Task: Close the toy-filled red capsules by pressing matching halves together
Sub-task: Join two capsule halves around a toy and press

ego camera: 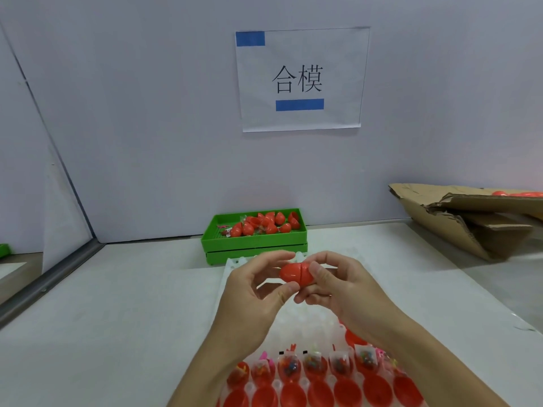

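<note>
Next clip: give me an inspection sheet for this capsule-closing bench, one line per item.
Surface: pale table, white holder tray under the hands.
Job's things: red capsule held above the tray, halves together, seam visible; row of toy-filled halves; row of empty halves nearest the camera.
Clutter: green tray of red capsules by the wall; torn cardboard box at right.
Hands: left hand and right hand each pinch one end of the capsule.
Cables: nothing seen.
Surroundings: pale wall panel with paper sign.

toy assembly workstation | wall sign (301, 79) | white egg-style tray (235, 265) | torn cardboard box (470, 218)
</note>
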A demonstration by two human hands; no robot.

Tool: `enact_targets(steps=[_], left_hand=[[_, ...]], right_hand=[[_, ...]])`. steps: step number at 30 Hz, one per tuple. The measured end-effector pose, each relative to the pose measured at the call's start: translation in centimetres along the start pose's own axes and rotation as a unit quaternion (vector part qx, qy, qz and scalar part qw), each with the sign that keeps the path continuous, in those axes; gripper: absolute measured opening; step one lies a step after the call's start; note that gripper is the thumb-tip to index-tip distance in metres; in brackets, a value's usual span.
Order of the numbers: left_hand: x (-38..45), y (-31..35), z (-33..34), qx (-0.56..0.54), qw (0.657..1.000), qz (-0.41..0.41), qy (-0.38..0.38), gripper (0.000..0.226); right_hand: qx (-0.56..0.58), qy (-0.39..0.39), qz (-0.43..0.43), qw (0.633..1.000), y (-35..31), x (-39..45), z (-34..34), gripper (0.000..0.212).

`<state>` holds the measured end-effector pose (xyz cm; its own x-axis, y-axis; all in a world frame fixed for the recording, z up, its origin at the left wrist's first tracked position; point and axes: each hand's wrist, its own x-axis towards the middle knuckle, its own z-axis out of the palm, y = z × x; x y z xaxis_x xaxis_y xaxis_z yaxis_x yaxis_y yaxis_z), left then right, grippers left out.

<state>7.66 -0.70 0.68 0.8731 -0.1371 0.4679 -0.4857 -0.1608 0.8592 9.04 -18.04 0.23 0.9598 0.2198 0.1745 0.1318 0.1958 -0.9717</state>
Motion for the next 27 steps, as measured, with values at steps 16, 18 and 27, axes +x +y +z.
enact_targets(steps=[16,18,27], left_hand=[[-0.18,0.31,-0.08,0.002,0.999,0.017,-0.030,0.031],[-0.25,0.39,-0.03,0.007,0.999,0.025,-0.032,0.033],[-0.34,0.67,0.13,0.018,0.998,0.051,-0.025,0.029]], right_hand=[[-0.041,0.000,-0.047,0.998,0.38,-0.12,-0.46,0.031],[-0.039,0.002,-0.050,0.998,0.44,-0.09,-0.42,0.030],[-0.028,0.002,-0.060,0.998,0.61,-0.13,-0.25,0.027]])
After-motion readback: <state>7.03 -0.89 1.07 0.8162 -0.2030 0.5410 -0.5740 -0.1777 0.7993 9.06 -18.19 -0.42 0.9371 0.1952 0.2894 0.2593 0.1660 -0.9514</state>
